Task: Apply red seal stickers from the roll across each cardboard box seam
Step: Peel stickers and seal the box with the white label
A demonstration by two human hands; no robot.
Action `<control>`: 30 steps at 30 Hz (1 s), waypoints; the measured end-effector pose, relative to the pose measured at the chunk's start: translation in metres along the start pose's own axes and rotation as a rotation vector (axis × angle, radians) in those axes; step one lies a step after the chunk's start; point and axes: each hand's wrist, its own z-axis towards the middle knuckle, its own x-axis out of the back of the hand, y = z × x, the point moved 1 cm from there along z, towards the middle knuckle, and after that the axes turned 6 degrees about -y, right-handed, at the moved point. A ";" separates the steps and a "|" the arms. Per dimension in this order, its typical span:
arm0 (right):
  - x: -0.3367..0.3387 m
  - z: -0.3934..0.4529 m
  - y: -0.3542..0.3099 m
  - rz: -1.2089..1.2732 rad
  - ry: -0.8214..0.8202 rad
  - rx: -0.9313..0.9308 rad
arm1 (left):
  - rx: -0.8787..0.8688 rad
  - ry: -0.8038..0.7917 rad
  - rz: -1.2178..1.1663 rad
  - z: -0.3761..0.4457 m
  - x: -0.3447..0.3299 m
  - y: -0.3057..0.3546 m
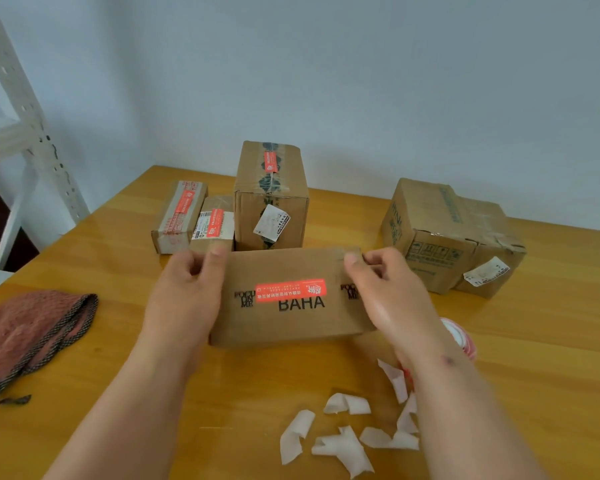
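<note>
Head view. A flat cardboard box [291,299] printed "BAHA" lies on the wooden table [551,341], near centre. A red seal sticker [291,290] is stuck across its top face, just above the printed word. The left hand [184,292] grips the left end of this box, thumb on top near the far edge, fingers curled round the side. The right hand [385,289] grips the right end in the same manner, thumb on the top face. Whether the box rests on the table or is lifted off it cannot be told.

The sticker roll [461,337] lies on the table to the right of the box, largely hidden behind the right forearm. Curled white backing strips [343,441] are scattered on the near part of the table, between the two forearms.

All boxes are closed; contents are not visible. At the far left stand two small boxes [194,220] side by side, each with a red sticker on top. Just right of them stands a tall box [271,195] with a red sticker over its taped top seam and a white label on its front. At the far right, well apart, is a larger crumpled box [444,233] with a white label and no red sticker visible.

A folded reddish cloth [32,334] lies at the left table edge. A white metal shelf frame [25,109] stands at the far left.
</note>
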 end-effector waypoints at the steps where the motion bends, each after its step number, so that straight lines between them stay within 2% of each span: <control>1: 0.004 -0.004 -0.003 0.084 0.032 0.003 | 0.007 0.048 -0.101 -0.001 0.003 0.003; 4: 0.014 -0.012 -0.006 0.183 0.104 0.018 | 0.020 0.102 -0.296 -0.005 0.010 0.007; 8: 0.012 -0.016 -0.002 0.014 0.071 0.026 | 0.062 -0.018 -0.304 -0.004 0.011 -0.005; 11: 0.009 -0.022 0.000 0.006 0.053 0.092 | 0.043 -0.092 -0.327 -0.007 0.014 -0.002; 15: 0.010 -0.027 0.003 0.028 0.126 0.134 | 0.020 -0.070 -0.399 -0.019 0.013 0.003; 21: 0.000 -0.026 0.013 -0.167 0.055 0.086 | 0.007 -0.028 -0.213 -0.028 0.003 -0.011; 30: 0.007 -0.027 0.008 -0.177 0.033 0.093 | -0.049 0.008 -0.112 -0.027 0.001 0.000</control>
